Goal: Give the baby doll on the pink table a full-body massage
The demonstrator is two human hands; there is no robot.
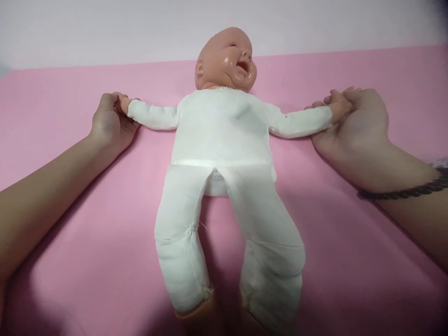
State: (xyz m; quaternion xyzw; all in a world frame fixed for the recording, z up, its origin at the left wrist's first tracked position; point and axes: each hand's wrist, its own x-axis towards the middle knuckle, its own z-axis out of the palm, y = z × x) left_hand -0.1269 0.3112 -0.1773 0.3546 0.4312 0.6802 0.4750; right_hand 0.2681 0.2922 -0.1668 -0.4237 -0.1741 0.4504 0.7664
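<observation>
A baby doll (224, 140) in a white cloth suit lies on its back on a pink sheet (350, 261), head turned away from me, arms stretched out to both sides. My left hand (112, 122) is closed around the doll's small hand at the left. My right hand (353, 122) is curled around the doll's other hand at the right, palm facing up. A dark beaded bracelet (402, 190) sits on my right wrist. The doll's legs spread toward me, and its feet are cut off by the bottom edge.
The pink sheet covers the whole surface around the doll. A pale wall (140, 28) runs along the far edge.
</observation>
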